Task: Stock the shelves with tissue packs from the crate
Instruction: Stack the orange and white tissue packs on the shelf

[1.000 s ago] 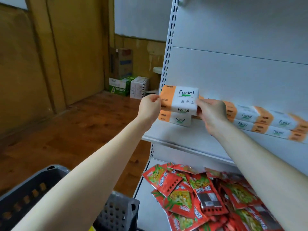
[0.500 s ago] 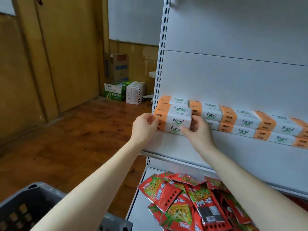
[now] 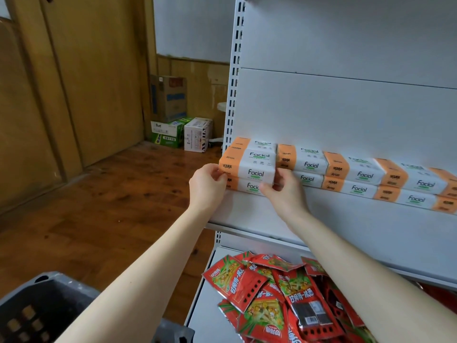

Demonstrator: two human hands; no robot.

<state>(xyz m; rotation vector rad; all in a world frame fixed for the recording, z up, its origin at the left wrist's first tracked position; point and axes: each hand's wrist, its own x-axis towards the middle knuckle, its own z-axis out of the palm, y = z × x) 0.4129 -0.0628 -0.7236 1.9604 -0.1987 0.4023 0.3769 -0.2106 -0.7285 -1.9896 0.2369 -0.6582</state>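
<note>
Orange-and-white tissue pack (image 3: 249, 167) now rests on a lower pack (image 3: 247, 186) at the left end of the shelf (image 3: 309, 219), just beside the row of packs (image 3: 366, 177). One second ago it was held in the air above this spot. Left hand (image 3: 209, 184) and right hand (image 3: 284, 191) pinch its two ends, grip narrow. Judgement: placement nearly done; release, then return to the crate (image 3: 44, 305). Red snack packets (image 3: 267, 293) lie below.

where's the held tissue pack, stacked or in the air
Stacked: tissue pack lies flat on lower pack; left hand, right hand grip it.
</note>
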